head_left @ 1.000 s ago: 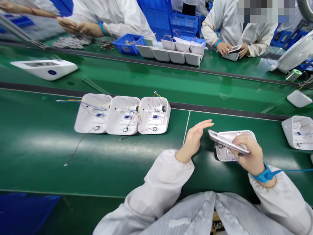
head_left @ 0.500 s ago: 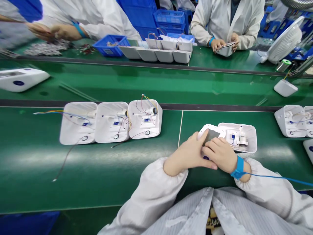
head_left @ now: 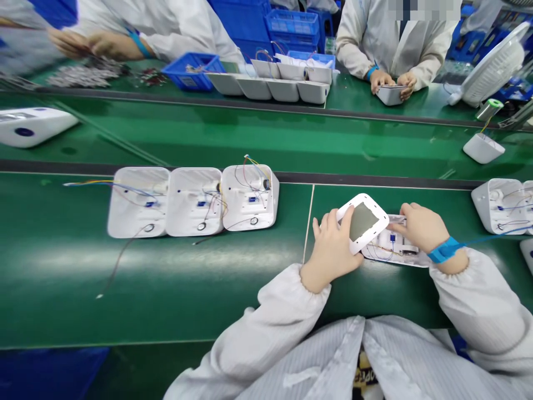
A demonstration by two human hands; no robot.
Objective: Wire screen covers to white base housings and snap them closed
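Observation:
My left hand (head_left: 333, 244) grips a white cover panel (head_left: 377, 229) by its left side, thumb and fingers around the edge. The panel is tilted, with a grey rectangle in its middle, and overlaps the left end of an open white plastic housing (head_left: 377, 251). My right hand (head_left: 427, 228) is closed on the far right part of that housing, its fingers at the rim and partly inside. A small blue part (head_left: 392, 238), thin wires and a cylindrical part show in the housing. A blue wrist strap (head_left: 443, 250) with a cord is on my right wrist.
Three open white housings (head_left: 195, 203) with wires stand in a row to the left. More housings (head_left: 495, 205) are at the right edge. Behind a raised green ledge (head_left: 233, 139), co-workers handle parts near a blue bin (head_left: 189, 72) and a solder spool (head_left: 489, 109).
My right hand has left the cover panel and moved right onto the housing. My left hand has raised and turned the panel. The housing has shifted slightly left and toward me.

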